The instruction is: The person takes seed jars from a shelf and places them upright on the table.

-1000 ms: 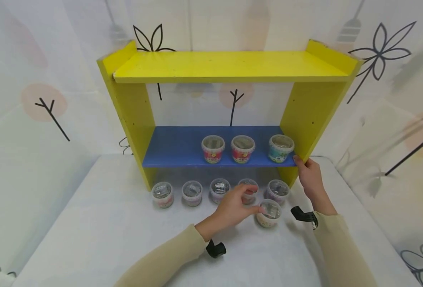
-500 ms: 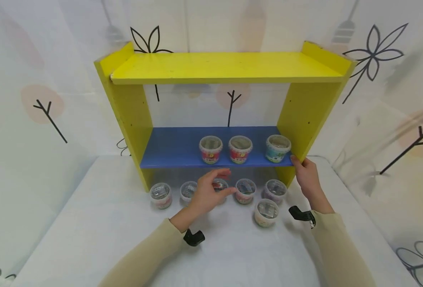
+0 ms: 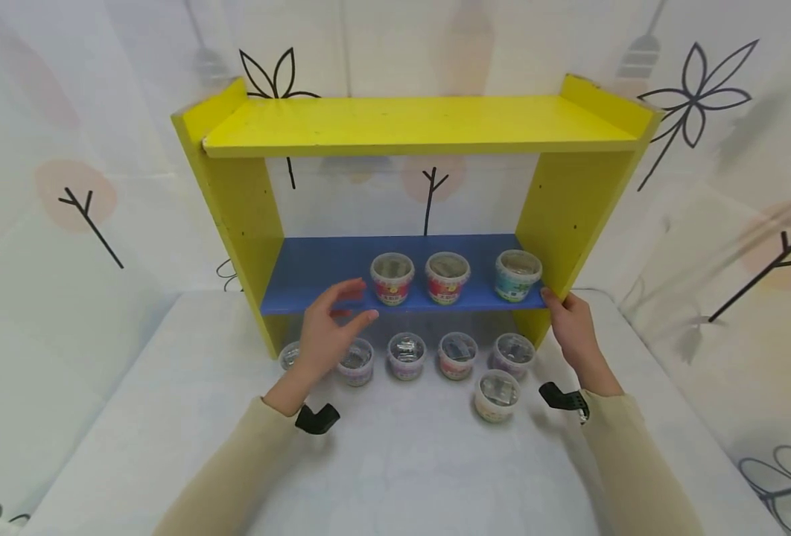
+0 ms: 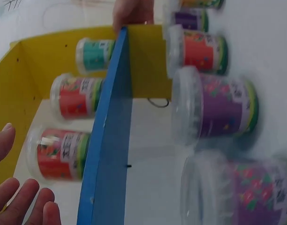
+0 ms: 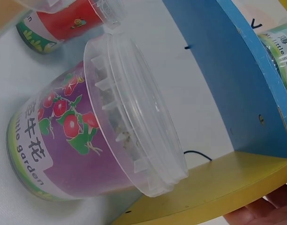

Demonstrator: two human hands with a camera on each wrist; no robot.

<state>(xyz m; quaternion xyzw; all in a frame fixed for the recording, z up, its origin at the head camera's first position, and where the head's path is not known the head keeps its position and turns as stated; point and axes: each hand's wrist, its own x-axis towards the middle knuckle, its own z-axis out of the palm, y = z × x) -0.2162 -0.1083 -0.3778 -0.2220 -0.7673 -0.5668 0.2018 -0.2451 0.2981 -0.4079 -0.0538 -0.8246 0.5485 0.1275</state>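
Observation:
My left hand (image 3: 325, 331) hovers with spread fingers in front of the blue shelf board (image 3: 322, 272), holding nothing. Nearest to it is a red-labelled lidded cup (image 3: 392, 279); in the left wrist view the fingertips (image 4: 28, 199) are just short of that cup (image 4: 59, 154). A second red cup (image 3: 447, 278) and a teal cup (image 3: 518, 275) also stand on this board. My right hand (image 3: 575, 331) grips the right side panel of the yellow shelf (image 3: 570, 216) at the board's end. Close to its wrist camera stands a purple-labelled cup (image 5: 82, 126).
A row of lidded cups (image 3: 406, 356) stands on the white table (image 3: 395, 469) beneath the blue board. One pale cup (image 3: 496, 396) is in front of the row. My left hand partly covers the leftmost cup (image 3: 289, 355). Patterned cloth (image 3: 87, 298) hangs behind.
My left hand has moved left and up, away from the pale front cup, to the blue board's front edge. My right hand has stayed on the shelf's side. The cups stand where they were.

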